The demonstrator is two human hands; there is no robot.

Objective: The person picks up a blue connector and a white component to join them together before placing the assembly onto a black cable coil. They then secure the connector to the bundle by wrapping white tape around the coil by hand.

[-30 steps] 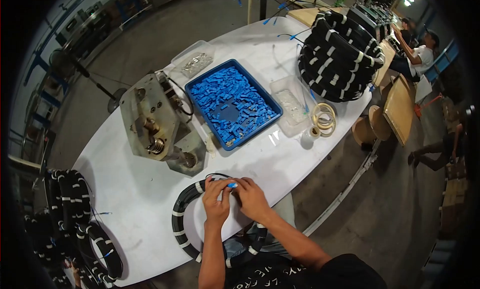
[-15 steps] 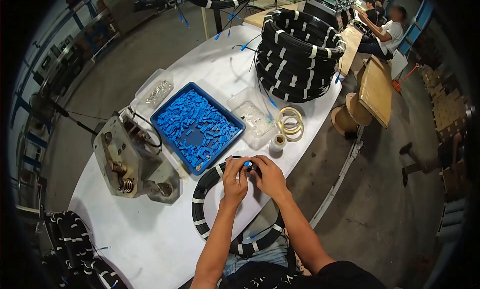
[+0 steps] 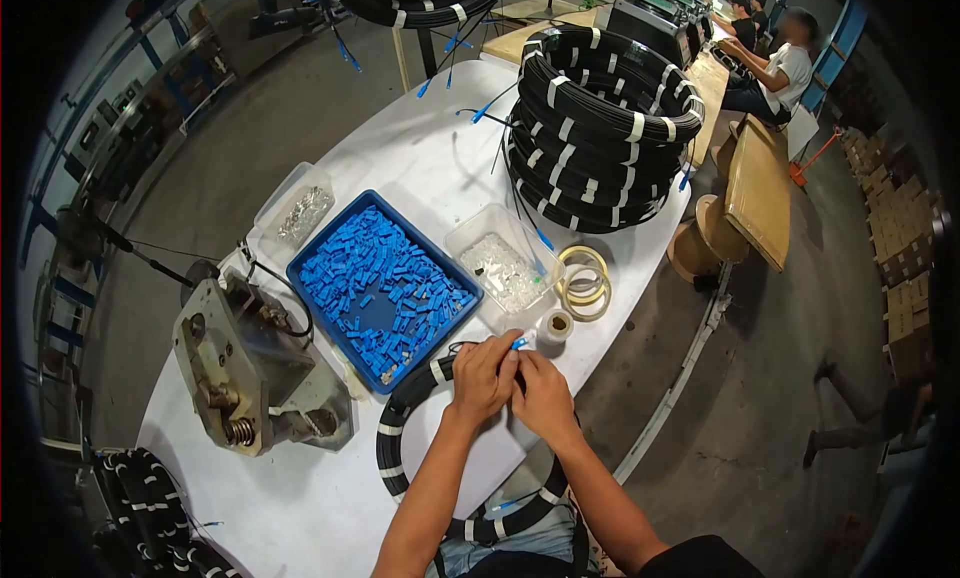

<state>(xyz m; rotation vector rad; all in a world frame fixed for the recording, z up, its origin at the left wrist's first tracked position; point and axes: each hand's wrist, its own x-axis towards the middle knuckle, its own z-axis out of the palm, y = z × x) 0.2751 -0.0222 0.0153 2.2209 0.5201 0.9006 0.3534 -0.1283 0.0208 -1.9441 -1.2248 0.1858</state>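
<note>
A small blue cable connector (image 3: 518, 344) shows at the fingertips where my two hands meet. My left hand (image 3: 482, 380) is closed with its fingertips pinching the connector. Pressed close beside it, my right hand (image 3: 546, 398) has curled fingers just below the connector; what it grips is hidden. Under both hands lies a coil of black cable (image 3: 390, 443) bound with white tape bands, partly on the table edge and partly over my lap. One loose blue-tipped cable end (image 3: 505, 505) lies inside the coil's near side.
A blue tray (image 3: 470, 318) of blue connector housings stands ahead, between two clear boxes of small parts (image 3: 303, 214) (image 3: 505, 278). Tape rolls (image 3: 585, 283) and a small white spool (image 3: 556, 325) sit right. A metal press (image 3: 240, 378) stands left, stacked cable coils (image 3: 600, 128) behind. People sit beyond.
My hands have drawn together, the left shifting right over the right hand's fingers. The connector now points up and right. The whole view has tilted slightly.
</note>
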